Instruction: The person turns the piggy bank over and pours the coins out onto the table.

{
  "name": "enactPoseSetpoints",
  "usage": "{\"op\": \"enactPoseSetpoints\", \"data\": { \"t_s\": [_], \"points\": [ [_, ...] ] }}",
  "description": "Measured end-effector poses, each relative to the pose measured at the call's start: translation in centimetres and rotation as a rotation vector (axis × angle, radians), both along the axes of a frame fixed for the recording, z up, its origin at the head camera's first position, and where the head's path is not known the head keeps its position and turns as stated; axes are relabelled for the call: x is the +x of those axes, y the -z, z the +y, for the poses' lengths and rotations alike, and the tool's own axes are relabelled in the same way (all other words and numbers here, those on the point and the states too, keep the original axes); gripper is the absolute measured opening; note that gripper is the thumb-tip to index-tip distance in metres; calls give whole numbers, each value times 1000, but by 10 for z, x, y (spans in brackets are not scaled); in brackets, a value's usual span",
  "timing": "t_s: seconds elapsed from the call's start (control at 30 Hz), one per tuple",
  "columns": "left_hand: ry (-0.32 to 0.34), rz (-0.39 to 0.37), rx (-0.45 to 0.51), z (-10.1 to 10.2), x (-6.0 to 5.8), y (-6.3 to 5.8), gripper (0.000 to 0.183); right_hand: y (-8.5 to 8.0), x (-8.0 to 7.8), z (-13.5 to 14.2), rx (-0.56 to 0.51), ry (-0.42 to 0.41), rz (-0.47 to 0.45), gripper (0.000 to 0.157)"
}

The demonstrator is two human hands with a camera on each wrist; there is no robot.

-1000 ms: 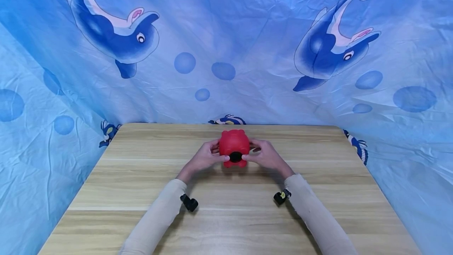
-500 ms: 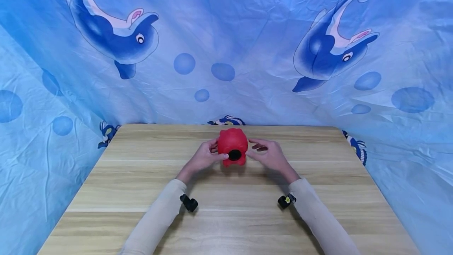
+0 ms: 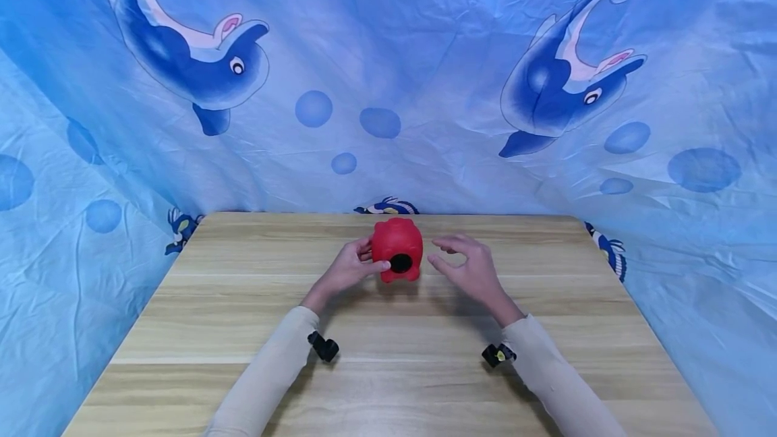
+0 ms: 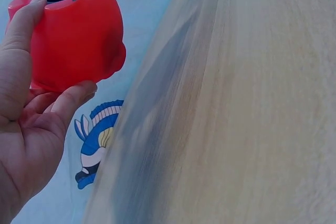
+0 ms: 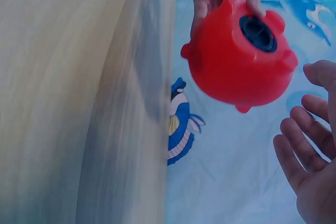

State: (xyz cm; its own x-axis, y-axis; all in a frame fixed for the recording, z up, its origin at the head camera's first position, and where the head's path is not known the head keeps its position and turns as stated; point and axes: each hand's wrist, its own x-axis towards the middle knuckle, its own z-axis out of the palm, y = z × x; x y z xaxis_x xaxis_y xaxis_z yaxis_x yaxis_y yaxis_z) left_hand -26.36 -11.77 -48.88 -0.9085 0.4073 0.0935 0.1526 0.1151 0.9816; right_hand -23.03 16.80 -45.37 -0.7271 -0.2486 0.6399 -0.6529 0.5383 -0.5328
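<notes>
A round red piggy bank (image 3: 397,240) with stubby feet and a black round plug (image 3: 400,263) is held up over the far middle part of the table. My left hand (image 3: 351,266) grips it from the left. In the left wrist view the thumb lies at the edge of the plug and the fingers (image 4: 73,100) support the other side. To the right, my right hand (image 3: 470,265) is apart from the piggy bank (image 5: 241,61), its fingers loosely bent and holding nothing. The right wrist view shows those fingers (image 5: 302,145) spread, with a gap to the red body.
The wooden table (image 3: 388,369) spreads beneath both arms, its far edge just behind the piggy bank. A blue curtain (image 3: 425,174) printed with dolphins and bubbles hangs behind and at the sides. Small black wrist cameras (image 3: 323,346) sit on both sleeves.
My right hand has let go of the piggy bank and drawn away to the right. The left hand keeps its hold, and the piggy bank has shifted slightly left and up in the head view.
</notes>
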Motion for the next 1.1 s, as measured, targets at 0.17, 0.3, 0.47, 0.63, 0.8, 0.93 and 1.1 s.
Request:
{"op": "enactPoseSetpoints", "data": {
  "t_s": [0.17, 0.3, 0.47, 0.63, 0.8, 0.93, 1.1],
  "points": [
    [8, 0, 13, 1, 0, 0, 66, -4, 9, -7, 0, -34, 93, 30],
    [5, -2, 6, 2, 0, -1, 66, -4, 15, -15, 26, -58, 158, 28],
    [5, -1, 2, 2, 0, -1, 64, -2, 19, -25, 62, -79, 200, 27],
    [6, -1, 2, 3, 1, -1, 60, 1, 22, -33, 85, -60, 208, 29],
    [2, -5, 6, 3, 0, 0, 61, 3, 23, -41, 116, -28, 233, 31],
    [3, -2, 8, 3, 0, 0, 61, 6, 24, -46, 142, -1, 259, 31],
    [22, 3, 11, 3, 2, -2, 62, 8, 23, -51, 165, 26, 291, 29]
  ]
}}
